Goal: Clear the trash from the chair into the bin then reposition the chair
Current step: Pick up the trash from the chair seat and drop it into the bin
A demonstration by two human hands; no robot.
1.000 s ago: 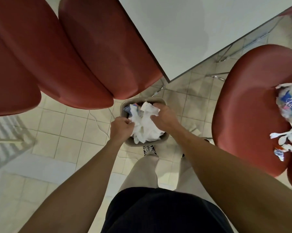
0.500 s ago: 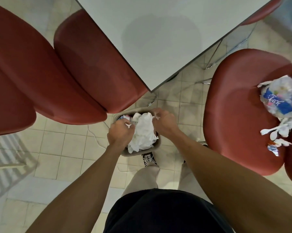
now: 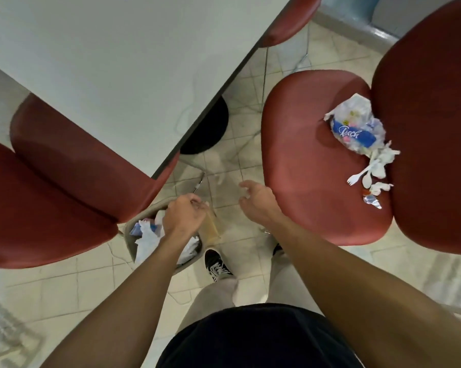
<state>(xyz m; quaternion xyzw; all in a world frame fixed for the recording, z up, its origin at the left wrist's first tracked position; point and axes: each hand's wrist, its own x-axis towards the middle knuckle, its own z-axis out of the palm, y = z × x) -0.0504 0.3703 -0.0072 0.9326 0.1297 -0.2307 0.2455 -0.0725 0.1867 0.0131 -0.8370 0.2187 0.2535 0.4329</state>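
Trash remaining on red chair (image 3: 311, 160) seat: crumpled plastic bag (image 3: 356, 126), white plastic cutlery (image 3: 364, 173), small foil wrapper (image 3: 372, 202), all near backrest. Bin (image 3: 133, 243) on floor beside left chair, already stuffed with white paper (image 3: 147, 239). Left hand (image 3: 184, 216) hovered over bin, fingers curled, possibly pinching rim, hard to tell. Right hand (image 3: 255, 200) loosely open, empty, just beside chair seat edge. Risks: bin overflowing when bag added; cutlery slipping off seat if bag dragged; bin tipping if rim pulled.
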